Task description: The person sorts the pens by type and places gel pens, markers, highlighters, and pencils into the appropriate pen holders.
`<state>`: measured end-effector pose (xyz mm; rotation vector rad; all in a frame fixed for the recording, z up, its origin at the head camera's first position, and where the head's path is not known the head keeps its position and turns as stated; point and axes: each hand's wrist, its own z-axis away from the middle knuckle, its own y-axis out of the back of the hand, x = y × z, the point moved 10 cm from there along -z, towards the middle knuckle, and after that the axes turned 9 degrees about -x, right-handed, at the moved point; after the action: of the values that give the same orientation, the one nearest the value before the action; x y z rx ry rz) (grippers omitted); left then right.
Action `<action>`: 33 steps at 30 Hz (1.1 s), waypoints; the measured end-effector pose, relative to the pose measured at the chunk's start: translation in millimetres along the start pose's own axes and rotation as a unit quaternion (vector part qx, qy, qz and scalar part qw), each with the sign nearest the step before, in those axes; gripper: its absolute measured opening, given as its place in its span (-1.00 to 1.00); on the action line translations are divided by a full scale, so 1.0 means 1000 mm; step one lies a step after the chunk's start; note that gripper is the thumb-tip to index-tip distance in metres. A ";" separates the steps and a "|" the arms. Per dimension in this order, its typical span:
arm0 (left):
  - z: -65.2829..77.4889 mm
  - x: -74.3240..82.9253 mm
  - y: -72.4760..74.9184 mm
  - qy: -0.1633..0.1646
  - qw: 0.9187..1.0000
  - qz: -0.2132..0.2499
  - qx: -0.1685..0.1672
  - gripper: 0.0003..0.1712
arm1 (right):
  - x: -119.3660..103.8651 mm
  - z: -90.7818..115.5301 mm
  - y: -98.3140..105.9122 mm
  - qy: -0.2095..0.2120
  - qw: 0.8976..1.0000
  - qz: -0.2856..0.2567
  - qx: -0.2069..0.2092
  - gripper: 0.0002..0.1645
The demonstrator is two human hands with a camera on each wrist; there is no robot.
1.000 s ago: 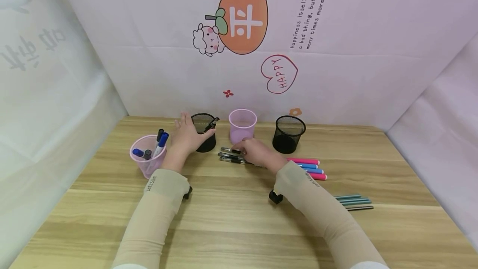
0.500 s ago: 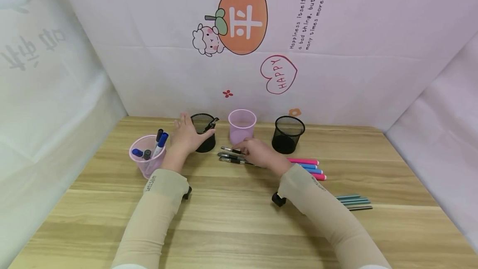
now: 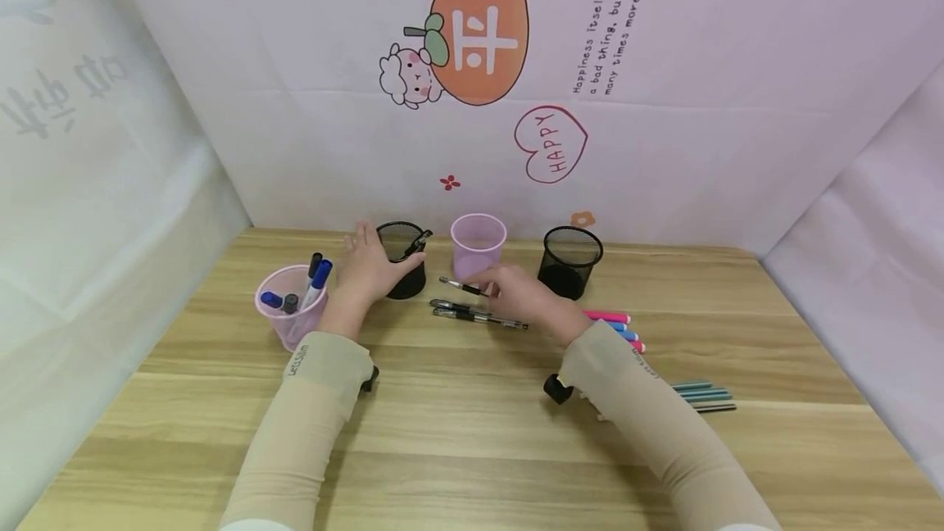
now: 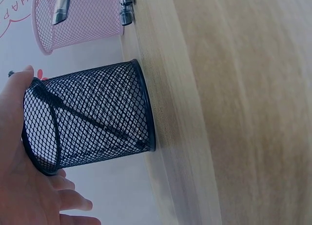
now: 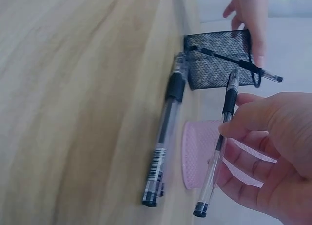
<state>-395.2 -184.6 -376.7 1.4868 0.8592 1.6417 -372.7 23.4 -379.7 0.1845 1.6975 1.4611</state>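
My right hand (image 3: 522, 299) pinches a clear gel pen (image 5: 227, 108) with a black grip between thumb and fingers. The pen is raised off the table, in front of the pink mesh pen holder (image 3: 478, 238). My left hand (image 3: 366, 269) rests against the rim of a black mesh pen holder (image 4: 92, 117), thumb along the near side, other fingers extended past the far side. One gel pen (image 5: 224, 57) leans inside that holder, its end poking over the rim. Two more gel pens (image 3: 479, 316) lie side by side on the table below my right hand.
Left stands a pink holder (image 3: 276, 324) with several markers (image 3: 317, 281). Another black mesh holder (image 3: 568, 273) stands right of the middle pink one. Pink and blue markers (image 3: 623, 326), partly behind my right wrist, and thin sticks (image 3: 704, 393) lie on the wooden table (image 3: 442, 449).
My right hand has lifted one gel pen from beside the others and drawn slightly up and right. The left hand stays at the black holder.
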 end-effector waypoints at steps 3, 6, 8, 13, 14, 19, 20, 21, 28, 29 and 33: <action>0.000 0.001 0.001 0.000 1.000 0.000 0.003 0.41 | -0.001 0.001 0.005 0.003 1.000 -0.005 0.006 -0.42; -0.001 0.001 0.001 0.000 1.000 -0.004 0.004 0.41 | -0.005 0.002 0.011 0.012 1.000 -0.017 0.011 -0.37; -0.001 0.001 0.001 0.001 1.000 -0.005 0.004 0.42 | -0.009 0.003 0.015 0.019 0.999 -0.027 0.016 -0.35; -0.002 0.001 0.001 0.000 1.000 -0.001 0.004 0.41 | -0.011 0.004 0.028 0.018 0.998 -0.053 0.035 -0.34; -0.002 0.001 0.001 0.000 1.000 -0.001 0.004 0.40 | -0.010 0.004 0.030 0.014 0.998 -0.057 0.038 -0.34; -0.003 0.000 0.001 0.001 1.000 0.000 0.005 0.40 | -0.007 0.006 0.041 0.001 0.994 -0.095 0.053 -0.38; -0.003 0.000 0.001 0.001 1.000 0.000 0.005 0.40 | -0.006 0.006 0.043 -0.002 0.993 -0.100 0.056 -0.38; -0.003 0.000 0.001 0.001 1.000 -0.001 0.004 0.40 | -0.006 0.007 0.045 -0.001 0.993 -0.106 0.061 -0.38; -0.002 0.000 0.000 0.002 1.000 -0.002 0.000 0.39 | -0.003 0.007 0.055 0.010 0.985 -0.152 0.085 -0.39; -0.002 0.000 0.000 0.003 1.000 -0.003 0.000 0.39 | -0.002 0.007 0.057 0.007 0.982 -0.165 0.089 -0.39; -0.002 0.000 0.000 0.005 1.000 -0.005 -0.002 0.40 | 0.002 0.005 0.060 0.008 0.968 -0.226 0.108 -0.39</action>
<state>-396.8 -184.8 -377.2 1.4709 0.8668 1.6447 -395.1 46.3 -328.4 -0.0971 1.7681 0.9440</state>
